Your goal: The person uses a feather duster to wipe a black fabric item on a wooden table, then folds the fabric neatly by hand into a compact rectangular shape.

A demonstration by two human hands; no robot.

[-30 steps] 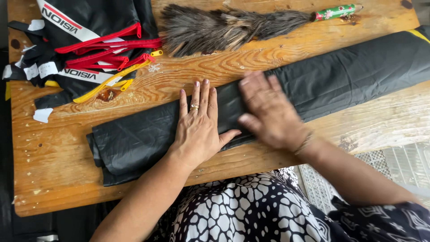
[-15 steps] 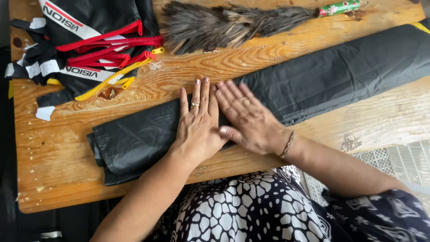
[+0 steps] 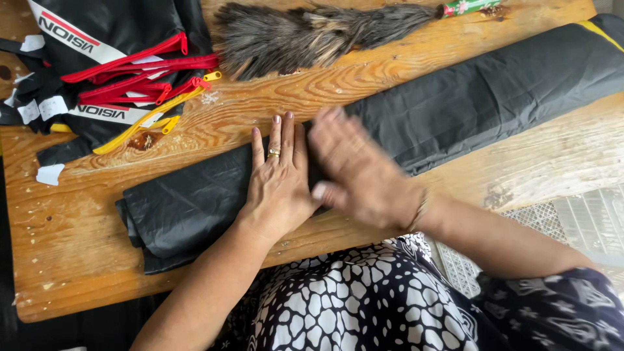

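Observation:
A long folded strip of black fabric (image 3: 494,91) lies slantwise across the wooden table (image 3: 71,260), its near end at the lower left. My left hand (image 3: 279,185), with a ring on one finger, lies flat on the fabric with fingers together, pointing away from me. Right beside it, my right hand (image 3: 361,172) is flat on the same fabric, fingers spread, blurred by motion. Neither hand grips anything.
A feather duster (image 3: 305,36) with a patterned handle lies at the table's far side. A heap of black fabric with red and yellow zippers (image 3: 123,71) sits at the far left. The table's near edge runs just in front of my patterned clothing.
My right hand has slid left along the fabric, from apart from the left hand to right up against it. The left hand has stayed pressed in place.

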